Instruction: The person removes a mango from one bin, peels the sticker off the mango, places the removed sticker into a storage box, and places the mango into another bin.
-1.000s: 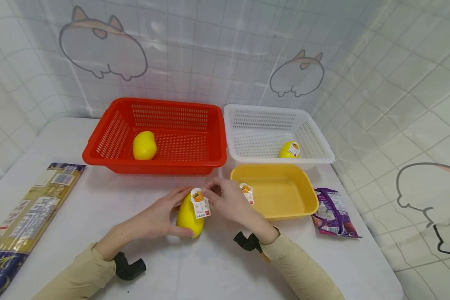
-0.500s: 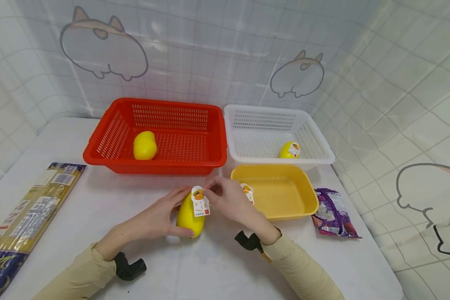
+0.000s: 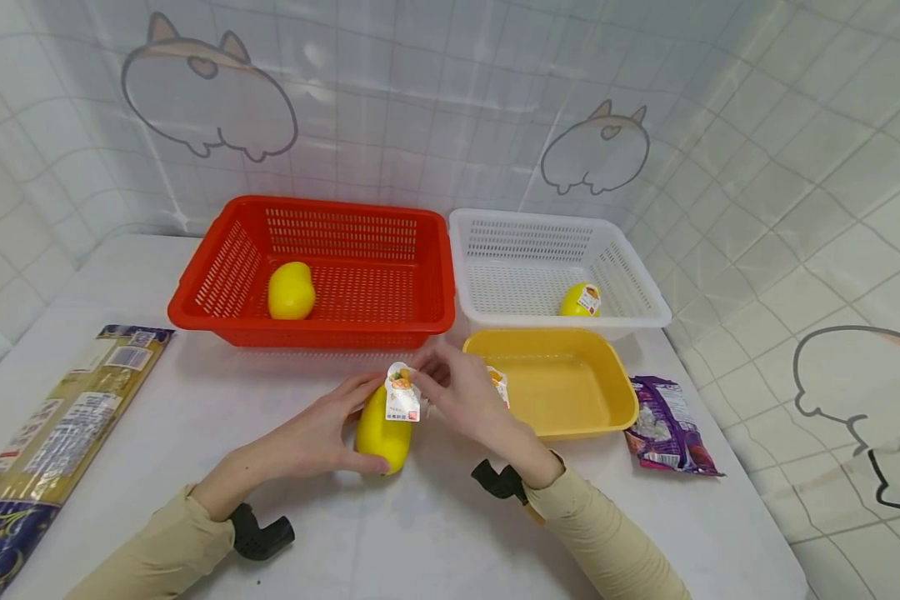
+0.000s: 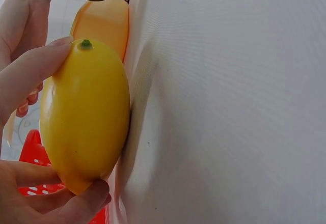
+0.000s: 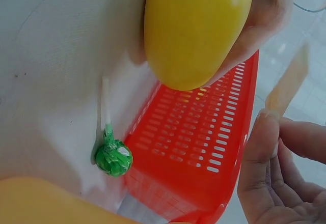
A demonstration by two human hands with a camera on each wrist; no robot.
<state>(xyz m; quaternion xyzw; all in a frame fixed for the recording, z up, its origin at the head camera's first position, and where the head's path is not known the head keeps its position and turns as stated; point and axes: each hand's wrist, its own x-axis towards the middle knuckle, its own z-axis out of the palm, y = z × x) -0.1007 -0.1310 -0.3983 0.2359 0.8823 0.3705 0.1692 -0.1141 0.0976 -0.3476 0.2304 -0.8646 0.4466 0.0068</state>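
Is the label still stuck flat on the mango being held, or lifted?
Lifted. The right hand pinches the label above the mango, which the left hand holds on the table.

Red basket (image 3: 217,275), white basket (image 3: 637,283), yellow tray (image 3: 622,392), purple packet (image 3: 663,429).

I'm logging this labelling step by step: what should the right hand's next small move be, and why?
Probably keep peeling the tag up and away. The right hand pinches its top edge, and it looks partly lifted off the yellow mango, which the left hand grips on the table.
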